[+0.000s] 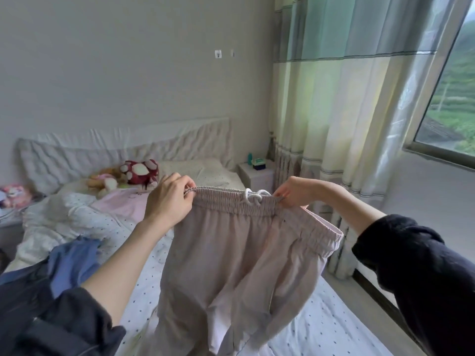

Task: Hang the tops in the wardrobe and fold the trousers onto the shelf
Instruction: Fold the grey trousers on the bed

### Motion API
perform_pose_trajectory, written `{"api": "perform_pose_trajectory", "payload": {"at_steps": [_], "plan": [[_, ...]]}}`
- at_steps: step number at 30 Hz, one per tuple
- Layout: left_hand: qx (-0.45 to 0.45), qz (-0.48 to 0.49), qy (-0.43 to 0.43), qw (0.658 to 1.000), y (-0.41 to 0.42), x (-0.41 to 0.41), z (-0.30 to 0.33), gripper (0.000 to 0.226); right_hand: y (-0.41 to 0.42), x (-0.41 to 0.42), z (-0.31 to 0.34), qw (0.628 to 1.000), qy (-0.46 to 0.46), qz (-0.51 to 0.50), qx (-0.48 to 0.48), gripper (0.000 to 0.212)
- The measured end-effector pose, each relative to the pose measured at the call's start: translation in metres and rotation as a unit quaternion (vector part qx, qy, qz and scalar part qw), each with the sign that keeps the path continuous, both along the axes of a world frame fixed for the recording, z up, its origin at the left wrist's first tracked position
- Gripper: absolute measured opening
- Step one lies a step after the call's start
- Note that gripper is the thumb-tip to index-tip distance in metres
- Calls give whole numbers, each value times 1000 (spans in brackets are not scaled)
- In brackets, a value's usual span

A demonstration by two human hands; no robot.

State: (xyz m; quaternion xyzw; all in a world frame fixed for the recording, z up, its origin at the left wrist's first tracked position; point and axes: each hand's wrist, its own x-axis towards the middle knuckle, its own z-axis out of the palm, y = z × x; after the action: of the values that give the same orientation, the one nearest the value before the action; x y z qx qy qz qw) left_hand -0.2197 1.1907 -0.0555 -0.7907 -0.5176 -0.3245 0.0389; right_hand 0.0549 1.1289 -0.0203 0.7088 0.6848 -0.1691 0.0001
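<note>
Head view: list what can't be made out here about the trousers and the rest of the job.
- Trousers: leg ends cut off by the bottom edge.
- Right hand: fingertips hidden behind the waistband.
- Wardrobe and shelf: outside the view.
- Blue garment: top or trousers unclear; bunched, partly behind the left hand's sleeve.
- Bedside table items: too small.

The legs of the trousers [231,265] I hold run off the bottom edge. My right hand's fingertips [279,195] vanish behind the waistband. Small items on the nightstand [257,173] are perhaps bottles, too tiny to tell.
</note>
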Motion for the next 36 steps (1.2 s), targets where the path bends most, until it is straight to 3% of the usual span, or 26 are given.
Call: {"api": "perform_pose_trajectory", "payload": {"at_steps": [3, 7, 9, 12, 16, 21, 23, 26, 29, 32, 33, 36], "plan": [[-47, 53, 13, 997, 44, 29, -15, 14, 57, 22, -17, 999, 6, -18, 37, 40], [-38, 158, -68, 984, 149, 68, -25, 34, 177, 24, -36, 958, -42, -57, 278, 39], [-64, 164, -117, 977, 178, 76, -44, 53, 211, 17, -59, 946, -30, -27, 322, 46], [-173, 127, -28, 976, 178, 90, -121, 66, 224, 16, -143, 969, 3, 26, 246, 53], [-340, 103, 33, 934, 133, 94, -245, 60, 191, 33, -269, 995, 69, 10, 69, 50], [-419, 69, 99, 900, 71, 101, -345, 52, 129, 44, -367, 993, 89, -33, -65, 47], [-429, 53, 115, 894, 41, 106, -370, 52, 99, 43, -391, 988, 103, -66, -89, 46], [-447, 35, 99, 889, -15, 110, -402, 77, 41, 35, -420, 973, 144, -144, -108, 41], [-448, 13, 94, 889, -80, 121, -415, 69, -28, 21, -440, 946, 208, -228, -95, 37], [-513, -50, -22, 857, -138, 127, -410, 52, -97, 8, -447, 910, 292, -273, -106, 29], [-530, -67, -55, 844, -149, 126, -410, 58, -112, 5, -448, 902, 314, -274, -117, 26], [-509, -61, 41, 857, -185, 113, -403, 82, -158, -3, -442, 894, 329, -279, -119, 36]]}}
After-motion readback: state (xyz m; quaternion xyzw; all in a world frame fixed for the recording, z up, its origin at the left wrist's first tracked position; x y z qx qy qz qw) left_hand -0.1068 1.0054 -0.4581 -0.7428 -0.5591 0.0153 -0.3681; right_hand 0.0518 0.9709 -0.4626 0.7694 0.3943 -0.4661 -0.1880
